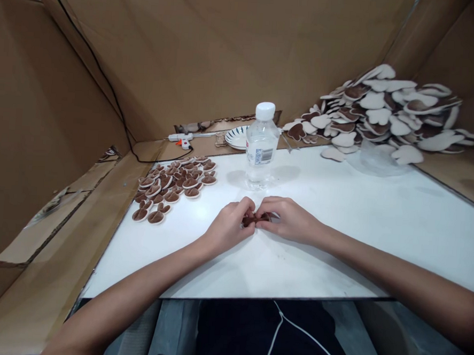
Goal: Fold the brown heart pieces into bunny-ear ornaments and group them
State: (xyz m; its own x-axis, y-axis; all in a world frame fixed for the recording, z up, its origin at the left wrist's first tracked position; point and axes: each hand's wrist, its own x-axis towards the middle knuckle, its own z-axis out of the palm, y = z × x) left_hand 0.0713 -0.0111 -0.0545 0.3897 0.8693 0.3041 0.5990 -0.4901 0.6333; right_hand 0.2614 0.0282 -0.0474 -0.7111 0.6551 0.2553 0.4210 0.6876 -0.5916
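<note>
Both my hands meet near the middle of the white table, pinching one brown fabric piece between them. My left hand has its thumb and fingers closed on the left end. Closed on the right end is my right hand. The fingers cover much of the piece, so its full outline is hidden. A clear plastic bottle with a white cap stands upright just beyond my hands. To the left lies a group of finished-looking brown pieces with pale edges, rounded with small ear-like lobes.
A tall heap of flat brown-and-white cut pieces rises at the back right, beside a clear plastic bag. A glue gun with a black cord and a striped plate sit at the back. Cardboard walls enclose the table.
</note>
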